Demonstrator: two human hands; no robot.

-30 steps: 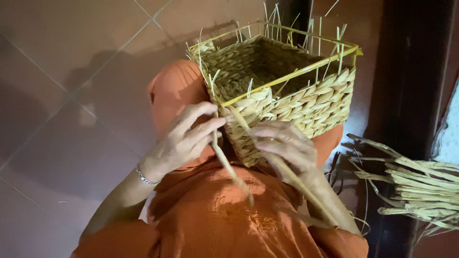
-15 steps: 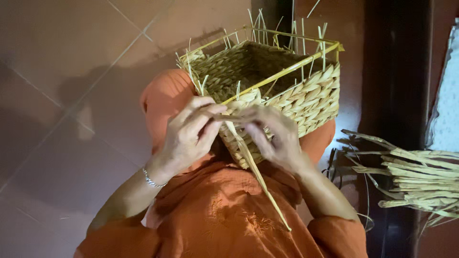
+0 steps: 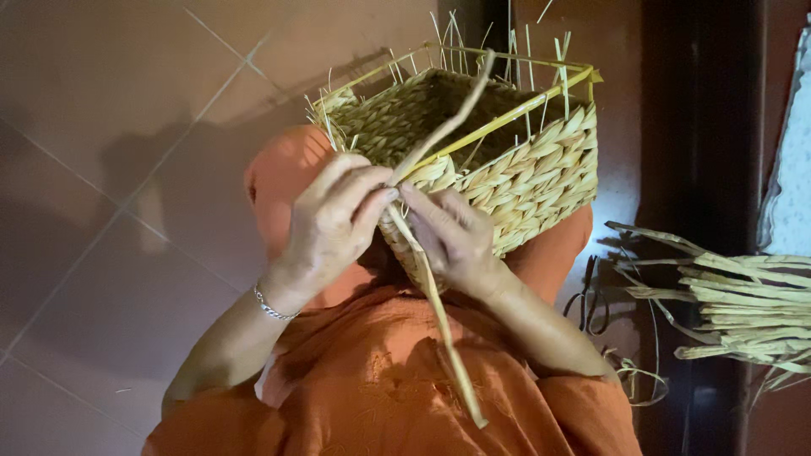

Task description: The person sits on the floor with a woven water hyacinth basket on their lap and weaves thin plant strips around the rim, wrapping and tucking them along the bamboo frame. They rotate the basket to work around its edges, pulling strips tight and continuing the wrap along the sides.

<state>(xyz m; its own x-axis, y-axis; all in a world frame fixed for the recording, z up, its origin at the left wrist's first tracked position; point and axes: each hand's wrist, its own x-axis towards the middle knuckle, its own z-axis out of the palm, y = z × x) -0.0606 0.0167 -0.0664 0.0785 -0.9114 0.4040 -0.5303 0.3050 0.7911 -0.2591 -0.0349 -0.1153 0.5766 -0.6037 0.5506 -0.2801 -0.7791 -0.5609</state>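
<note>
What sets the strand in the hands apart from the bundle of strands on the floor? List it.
The strand in the hands is single, the bundle of strands many. The strand is pinched at the woven basket rim; the bundle lies untouched on the floor. The strand runs steeply, the bundle roughly level. Both are pale dried plant fibre.

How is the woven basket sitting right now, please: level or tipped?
Tipped. The woven basket leans on the lap, its open mouth angled up and sideways, with the left hand and right hand at its near corner.

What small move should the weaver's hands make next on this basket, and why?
Probably pull the long strand snug against the basket corner. Both the left hand and right hand pinch it at the rim, while its upper end sticks up loose over the opening.
</note>
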